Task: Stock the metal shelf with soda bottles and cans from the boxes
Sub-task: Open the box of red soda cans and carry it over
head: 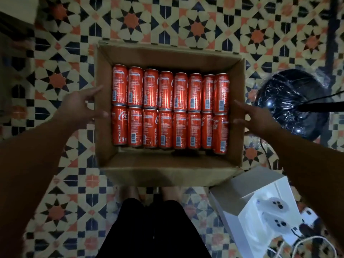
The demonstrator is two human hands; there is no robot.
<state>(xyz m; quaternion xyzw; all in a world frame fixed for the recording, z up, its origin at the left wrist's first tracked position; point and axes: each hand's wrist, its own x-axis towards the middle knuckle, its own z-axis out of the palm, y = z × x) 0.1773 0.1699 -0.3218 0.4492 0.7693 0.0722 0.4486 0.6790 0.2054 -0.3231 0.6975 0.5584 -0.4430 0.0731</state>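
An open cardboard box [104, 138] sits on the patterned floor in front of my feet. Several red soda cans [169, 110] lie on their sides inside it in two rows. My left hand [80, 108] is at the box's left wall, fingers spread, with fingertips over the rim. At the right wall, my right hand [255, 118] is also spread and empty, touching or nearly touching the cardboard. The metal shelf is not in view.
A black round fan base [286, 101] wrapped in plastic stands to the right of the box, with a dark pole over it. A white box [247, 200] with white power plugs [275, 213] and cables lies at the lower right.
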